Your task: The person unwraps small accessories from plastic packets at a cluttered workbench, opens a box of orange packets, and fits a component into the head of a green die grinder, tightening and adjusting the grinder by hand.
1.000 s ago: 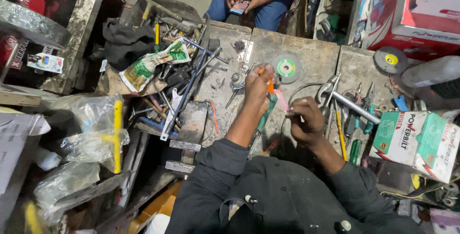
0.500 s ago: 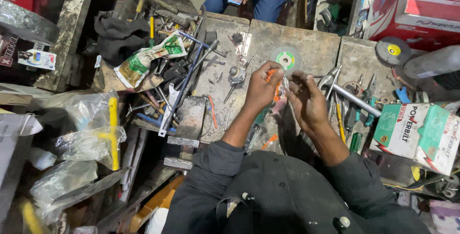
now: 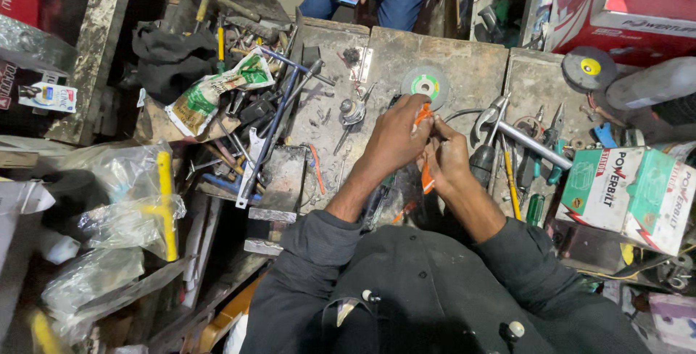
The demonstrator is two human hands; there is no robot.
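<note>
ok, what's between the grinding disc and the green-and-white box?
In the head view, between the green-centred grinding disc and the green-and-white box: a hammer, pliers and screwdrivers on the grimy bench.

Both forearms angle inward, left hand point(image 3: 395, 138) and right hand point(image 3: 449, 157) touching, fingers curled together.
</note>
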